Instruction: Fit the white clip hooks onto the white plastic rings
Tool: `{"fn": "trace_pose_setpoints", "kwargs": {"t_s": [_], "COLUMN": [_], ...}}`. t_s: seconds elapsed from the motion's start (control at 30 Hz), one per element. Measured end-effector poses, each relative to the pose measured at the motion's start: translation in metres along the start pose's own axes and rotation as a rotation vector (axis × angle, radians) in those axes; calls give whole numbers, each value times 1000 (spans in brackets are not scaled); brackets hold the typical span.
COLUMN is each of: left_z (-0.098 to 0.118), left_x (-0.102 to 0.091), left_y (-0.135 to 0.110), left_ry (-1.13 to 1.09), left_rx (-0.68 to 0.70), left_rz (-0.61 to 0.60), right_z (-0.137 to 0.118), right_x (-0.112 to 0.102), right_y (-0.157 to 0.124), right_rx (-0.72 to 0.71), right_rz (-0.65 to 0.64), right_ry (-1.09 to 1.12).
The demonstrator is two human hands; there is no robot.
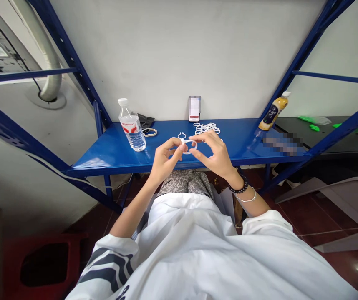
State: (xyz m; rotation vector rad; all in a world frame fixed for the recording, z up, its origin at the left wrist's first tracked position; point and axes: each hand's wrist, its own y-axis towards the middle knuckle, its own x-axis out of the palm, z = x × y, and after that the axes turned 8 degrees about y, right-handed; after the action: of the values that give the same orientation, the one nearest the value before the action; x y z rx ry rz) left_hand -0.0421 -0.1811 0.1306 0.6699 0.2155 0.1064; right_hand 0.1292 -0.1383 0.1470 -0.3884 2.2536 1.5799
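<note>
Your left hand and your right hand meet over the near edge of the blue shelf, and between them you hold one white plastic ring. Your left thumb and forefinger are pinched on the ring's 9 o'clock side; your right fingertips are closed on its 3 o'clock side, so both hands are clamped on the same ring, which sits lifted just above the shelf surface. At 12 o'clock from the ring, farther back on the shelf, lies a loose pile of white rings, and just at 11 o'clock from your hands a single open ring rests by itself. Behind the pile, against the wall, stands a small upright card or box whose face is blurred. At 9 o'clock from your hands stands a clear water bottle with a white cap and red label, upright, with one more ring lying just beside it and a dark object behind that which you cannot make out. Far off at 2 o'clock a yellowish drink bottle leans against the blue upright. On your right wrist you wear a dark bead bracelet and a thin bangle.
</note>
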Motion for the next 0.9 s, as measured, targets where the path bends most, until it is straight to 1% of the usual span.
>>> {"fn": "trace_pose_setpoints", "kwargs": {"t_s": [0.13,0.33,0.47,0.53,0.6,0.77,0.9], "left_z": [3,2,3,4,4,4,-1], "left_x": [0,-1,-1,0,0,1,4], "left_y": [1,3,6,6,6,5,5], "left_ry": [-120,-334,-441,-463,-466,-476,-522], "left_rx": [-94,-234,-335,-370,-392,-396,-364], "left_rz": [-46,-139,-201,-237,-268,-356,-338], "right_z": [0,7,12,15,17,20,22], "right_x": [0,2,4,7,9,13,20], "right_y": [0,2,3,2,1,-1,-4], "right_rx": [189,524,693,733,751,733,706], "right_rz": [-32,-157,-279,-306,-317,-380,-348], "right_ry": [218,817,1116,1206,1243,1272,1307]}}
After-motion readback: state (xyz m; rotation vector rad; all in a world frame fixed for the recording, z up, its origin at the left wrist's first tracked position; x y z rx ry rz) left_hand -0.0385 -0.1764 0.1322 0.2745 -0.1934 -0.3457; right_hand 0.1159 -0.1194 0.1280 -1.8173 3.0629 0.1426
